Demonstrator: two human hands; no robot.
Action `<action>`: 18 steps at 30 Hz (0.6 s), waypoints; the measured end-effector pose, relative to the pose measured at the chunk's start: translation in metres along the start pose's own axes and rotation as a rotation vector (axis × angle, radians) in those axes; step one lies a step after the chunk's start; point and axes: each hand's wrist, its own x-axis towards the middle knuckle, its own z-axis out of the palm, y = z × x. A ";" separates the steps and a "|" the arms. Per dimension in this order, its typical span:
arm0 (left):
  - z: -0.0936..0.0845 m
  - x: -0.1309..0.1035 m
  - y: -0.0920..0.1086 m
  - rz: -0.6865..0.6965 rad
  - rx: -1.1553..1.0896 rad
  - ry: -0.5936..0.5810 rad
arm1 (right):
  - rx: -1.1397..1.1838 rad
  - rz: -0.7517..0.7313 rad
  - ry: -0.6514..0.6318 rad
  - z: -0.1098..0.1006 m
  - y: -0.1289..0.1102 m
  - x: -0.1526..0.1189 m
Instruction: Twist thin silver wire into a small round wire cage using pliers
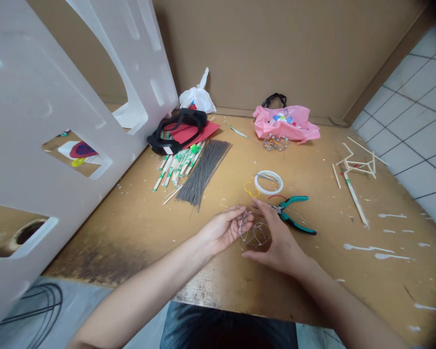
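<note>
Between my two hands is a rounded frame of thin bent wire point(255, 234), raised over the front part of the wooden table. My left hand point(227, 228) has its fingertips closed on the left side of this wire frame. Around the right side curves my right hand point(276, 237), thumb low and fingers high, spread wide apart; whether its fingertips touch the wire I cannot make out. Pliers with teal and black handles point(294, 215) lie just right of my right hand. A white ring with wires on it point(269, 182) and a curled yellow wire point(251, 189) lie beyond my hands.
At the left lie a bundle of grey wires point(205, 172), wrapped chopsticks point(179, 165) and a black headband point(178, 131). A pink bag point(287, 123) and a wire ball point(276, 142) sit at the back. A stick frame point(359, 167) and white glue smears point(366, 248) are on the right. A white plastic panel point(58, 97) stands left.
</note>
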 end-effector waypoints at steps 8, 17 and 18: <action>0.003 -0.004 -0.003 -0.075 -0.008 -0.034 | 0.169 -0.085 -0.014 -0.003 0.001 0.005; -0.003 0.000 -0.009 -0.084 0.036 -0.081 | 0.282 -0.052 0.063 -0.002 -0.004 0.007; -0.005 0.002 -0.010 -0.076 0.055 -0.105 | 0.295 -0.032 0.090 -0.001 -0.005 0.007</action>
